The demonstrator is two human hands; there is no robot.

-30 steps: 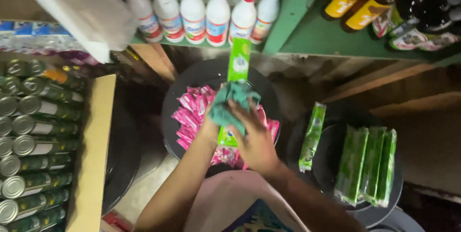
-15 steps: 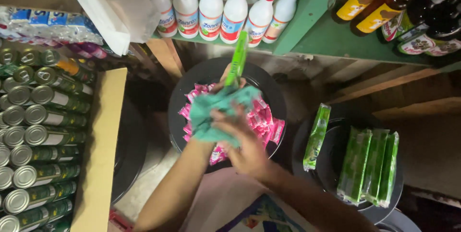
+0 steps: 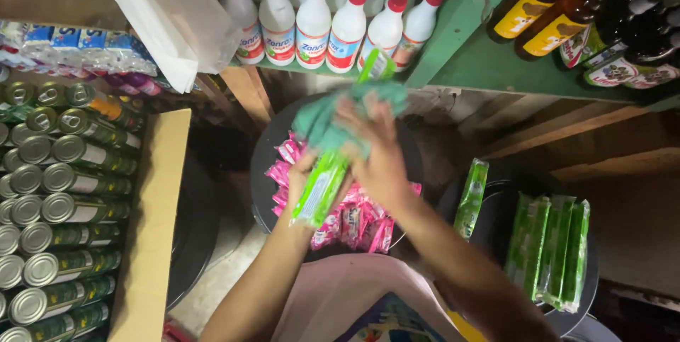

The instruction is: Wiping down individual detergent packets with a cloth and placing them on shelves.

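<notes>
Gripping a long green packet (image 3: 322,187) from below with the left hand (image 3: 301,179), fingers curled shut around its lower half, and pressing a teal cloth (image 3: 333,119) over its upper half with the right hand (image 3: 379,154), fingers spread and clamped on the fabric. Holding both above the black round tray (image 3: 263,172) of pink sachets (image 3: 354,218), too heaped to be counting exactly. Risking, by judgement, a slip of the glossy wrapper out of the lower grip, dropping it among the sachets, or a squeeze hard enough to be crushing the contents. Risking too the packet's raised tip knocking the white red-capped bottles (image 3: 313,20) just behind it, seven caps showing. Lying to the right on a second dark tray (image 3: 496,243): one loose green packet (image 3: 472,197) and about four more side by side (image 3: 552,250). Standing at left: rows of green cans (image 3: 64,200), roughly two dozen showing. Resting farthest right on the green shelf (image 3: 489,66): two brown yellow-labelled bottles (image 3: 538,20).
</notes>
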